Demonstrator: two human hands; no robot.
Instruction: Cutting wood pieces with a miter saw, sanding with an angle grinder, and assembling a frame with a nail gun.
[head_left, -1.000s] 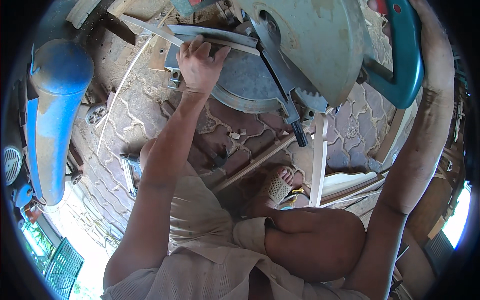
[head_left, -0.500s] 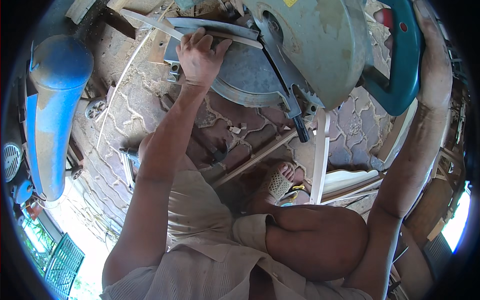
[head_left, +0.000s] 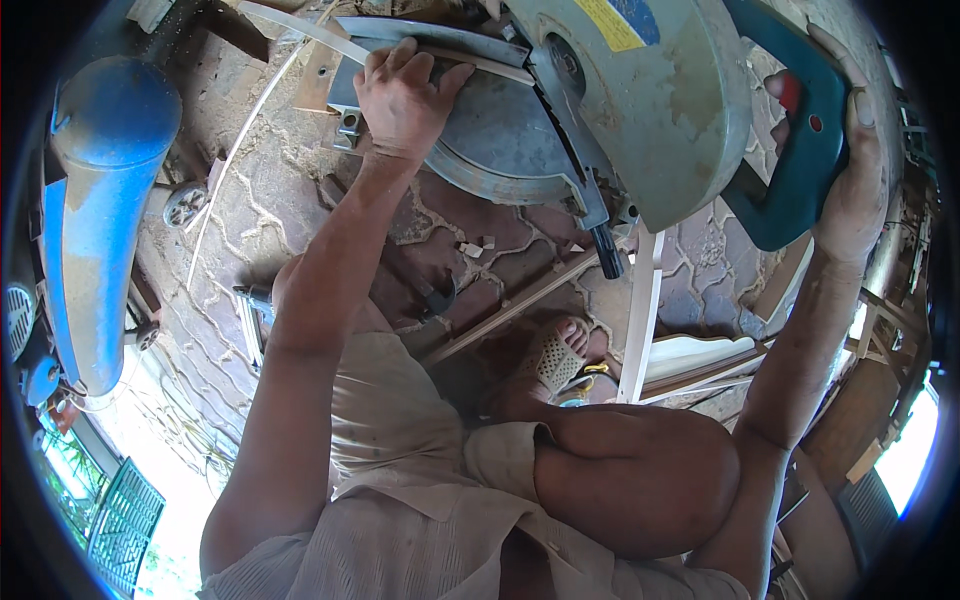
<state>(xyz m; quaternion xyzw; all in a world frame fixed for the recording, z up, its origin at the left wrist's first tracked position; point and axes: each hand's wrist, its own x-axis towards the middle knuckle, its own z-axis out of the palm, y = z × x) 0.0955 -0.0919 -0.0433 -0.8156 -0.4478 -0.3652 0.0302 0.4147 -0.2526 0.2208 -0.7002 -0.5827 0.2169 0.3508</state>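
Holding a thin wood strip [head_left: 490, 68] flat against the saw's metal fence [head_left: 440, 38], the left hand [head_left: 408, 105] covers the strip's middle; its right end shows on the round saw table [head_left: 495, 150]. Clasped around the teal handle [head_left: 805, 190], the right hand [head_left: 852, 175] has fingertips showing inside the loop, near a red trigger [head_left: 791, 93]; whether that is squeezed is hard to tell. The grey-green guard [head_left: 670, 120] runs past the upper edge. At left, a dusty blue tank [head_left: 115, 130] shows only its outer shell, its contents hidden.
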